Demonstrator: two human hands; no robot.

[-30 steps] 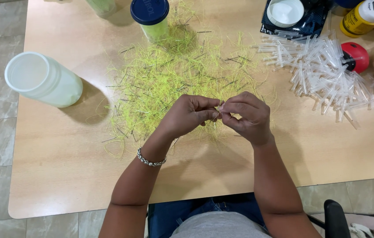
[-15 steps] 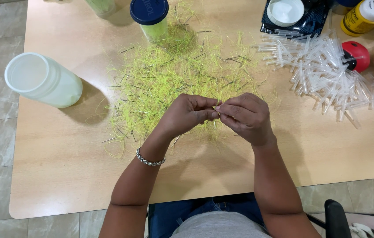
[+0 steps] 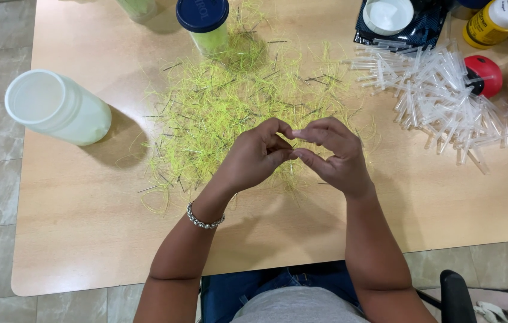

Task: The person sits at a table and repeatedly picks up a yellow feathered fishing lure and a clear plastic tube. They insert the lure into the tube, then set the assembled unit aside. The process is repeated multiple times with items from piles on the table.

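My left hand (image 3: 257, 157) and my right hand (image 3: 333, 157) meet fingertip to fingertip just above the near edge of a loose pile of yellow-green threads and thin dark needles (image 3: 236, 101). Both hands pinch a small thin item between thumbs and forefingers. It is mostly hidden by the fingers and too small to identify. A beaded silver bracelet (image 3: 204, 220) sits on my left wrist. The pile spreads over the middle of the light wooden table (image 3: 86, 227).
A white lidded jar (image 3: 56, 107) lies on its side at the left. A blue-capped jar of yellow-green material (image 3: 203, 21) stands at the back. Several clear plastic tubes (image 3: 439, 101) lie heaped at right, beside a red ball (image 3: 485, 75), a yellow bottle (image 3: 496, 21) and a white cup (image 3: 388, 15).
The hands have stayed together over the pile, with the fingertips working slightly. A pale bit seen between the fingers earlier is now covered.
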